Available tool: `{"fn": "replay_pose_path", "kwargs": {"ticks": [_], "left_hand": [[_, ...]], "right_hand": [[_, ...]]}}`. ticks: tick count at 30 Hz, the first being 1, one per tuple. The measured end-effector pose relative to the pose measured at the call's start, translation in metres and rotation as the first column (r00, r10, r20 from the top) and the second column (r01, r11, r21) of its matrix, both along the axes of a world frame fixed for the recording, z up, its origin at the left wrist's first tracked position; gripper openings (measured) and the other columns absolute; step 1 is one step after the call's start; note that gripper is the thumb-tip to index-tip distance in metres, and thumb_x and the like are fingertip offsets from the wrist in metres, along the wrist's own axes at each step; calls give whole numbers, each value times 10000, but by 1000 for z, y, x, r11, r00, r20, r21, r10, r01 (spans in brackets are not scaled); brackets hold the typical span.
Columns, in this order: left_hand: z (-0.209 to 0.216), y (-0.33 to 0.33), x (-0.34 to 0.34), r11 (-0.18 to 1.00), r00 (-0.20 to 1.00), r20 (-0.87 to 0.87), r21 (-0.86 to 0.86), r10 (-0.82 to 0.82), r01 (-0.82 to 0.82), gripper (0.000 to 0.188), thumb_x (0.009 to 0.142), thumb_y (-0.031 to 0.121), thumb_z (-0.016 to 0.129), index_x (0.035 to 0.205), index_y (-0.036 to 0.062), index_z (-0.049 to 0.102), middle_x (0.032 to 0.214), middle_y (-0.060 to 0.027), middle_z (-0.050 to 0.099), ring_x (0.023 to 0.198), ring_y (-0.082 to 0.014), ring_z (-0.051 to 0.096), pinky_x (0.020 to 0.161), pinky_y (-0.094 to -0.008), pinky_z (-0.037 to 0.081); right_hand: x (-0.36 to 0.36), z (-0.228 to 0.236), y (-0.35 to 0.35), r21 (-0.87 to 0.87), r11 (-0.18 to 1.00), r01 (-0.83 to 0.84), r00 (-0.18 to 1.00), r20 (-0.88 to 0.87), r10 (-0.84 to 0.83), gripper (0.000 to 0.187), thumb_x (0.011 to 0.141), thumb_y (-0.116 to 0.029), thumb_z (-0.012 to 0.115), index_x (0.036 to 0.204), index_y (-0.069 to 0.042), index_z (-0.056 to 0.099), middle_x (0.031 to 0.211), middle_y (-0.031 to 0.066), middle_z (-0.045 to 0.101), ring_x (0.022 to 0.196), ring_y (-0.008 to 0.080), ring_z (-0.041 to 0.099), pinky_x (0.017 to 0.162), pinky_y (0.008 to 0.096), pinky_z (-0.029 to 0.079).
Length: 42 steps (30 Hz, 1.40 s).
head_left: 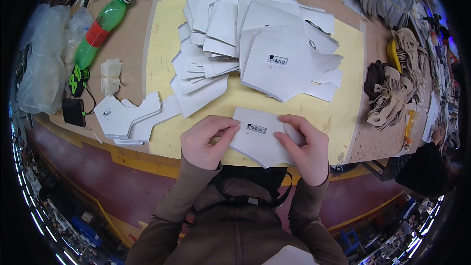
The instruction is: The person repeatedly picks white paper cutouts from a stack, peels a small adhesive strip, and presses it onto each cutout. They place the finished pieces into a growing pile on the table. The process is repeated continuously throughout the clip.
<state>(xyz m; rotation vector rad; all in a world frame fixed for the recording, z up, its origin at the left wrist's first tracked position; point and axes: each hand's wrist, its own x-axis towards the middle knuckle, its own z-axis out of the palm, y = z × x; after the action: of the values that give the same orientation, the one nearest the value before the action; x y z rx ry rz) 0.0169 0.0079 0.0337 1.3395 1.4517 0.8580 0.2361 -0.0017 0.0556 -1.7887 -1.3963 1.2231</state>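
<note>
A flat white sheet-like piece with a small dark rectangular label [245, 142] is held above the near edge of the pale yellow sheet [346, 113] on the table. The left hand [203, 140] pinches its left edge between thumb and fingers; the right hand [308, 147] grips its right edge likewise. A large overlapping pile of white cut pieces [274, 24] covers the yellow sheet's middle and far part. Curved white pieces [117, 118] lie across its left edge. Left of the sheet are a green plastic bottle with a red band [95, 34] and translucent plastic bags [41, 54]; right of it, bundled beige pieces [390, 98].
</note>
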Motion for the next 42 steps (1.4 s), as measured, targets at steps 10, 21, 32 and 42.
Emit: {"fn": "replay_pose_path", "kwargs": {"ticks": [10,21,32,42], "left_hand": [[4,2,1,998,997,-57,21,-59,60,164,857,-21,738,1020,-37,735,961,-114,699,796,-158,687,721,-263,576],[0,4,1,998,998,-40,30,-46,47,158,870,-6,734,1027,-29,726,957,-126,704,777,-180,716,702,-274,594],[0,3,1,999,999,-18,-1,-34,34,156,870,0,735,1023,-28,729,962,-122,706,781,-171,715,704,-270,594],[2,4,1,999,999,-18,-29,-36,35,157,855,-35,738,1012,-43,727,979,-100,698,797,-139,692,716,-244,568]], "right_hand": [[-7,-8,-2,196,977,-86,986,161,54,108,832,-76,777,932,-68,739,813,76,674,672,223,655,581,310,500],[-12,-3,-2,141,989,-33,991,134,14,129,814,-24,776,934,-11,729,826,102,685,713,216,650,652,304,498],[-9,-5,-3,130,991,-42,991,133,25,130,813,-20,775,936,-13,732,837,101,692,727,209,660,663,298,506],[-9,-5,-2,125,991,-42,991,128,26,123,815,-19,771,932,-11,731,831,105,687,729,211,658,666,301,504]]}}
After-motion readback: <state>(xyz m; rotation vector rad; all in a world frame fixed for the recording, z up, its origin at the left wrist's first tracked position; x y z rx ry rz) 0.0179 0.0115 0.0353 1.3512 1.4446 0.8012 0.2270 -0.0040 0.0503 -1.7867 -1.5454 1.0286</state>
